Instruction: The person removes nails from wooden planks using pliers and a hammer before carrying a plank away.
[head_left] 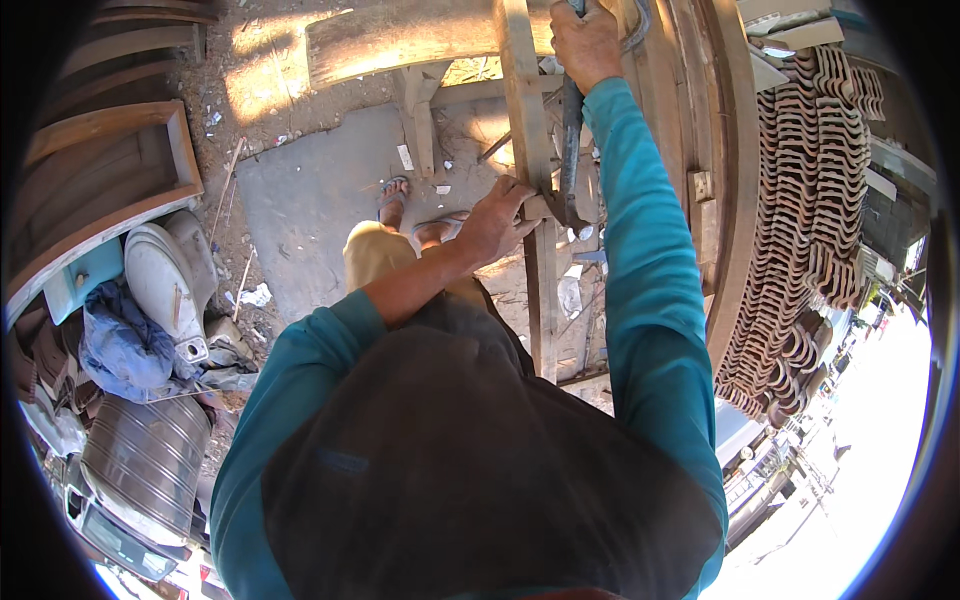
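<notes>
Probably the stiff, heavy metal bar [571, 150] needs its top end, where the right hand [585, 42] clenches; at 7 o'clock, left hand [497, 222] grips the wooden post [528, 120].

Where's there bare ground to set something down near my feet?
The grey slab left of your feet is mostly bare, bordered by dirt and the wooden crate. Lower left is crowded with cloth and a drum; right is stacked roof tiles.

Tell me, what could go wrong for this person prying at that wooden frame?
The left hand rests on the wooden slat right beside the crowbar tip; a slip could strike the fingers. The right hand pulls high on the bar, so a sudden release might upset balance. The feet wear only open sandals.
</notes>
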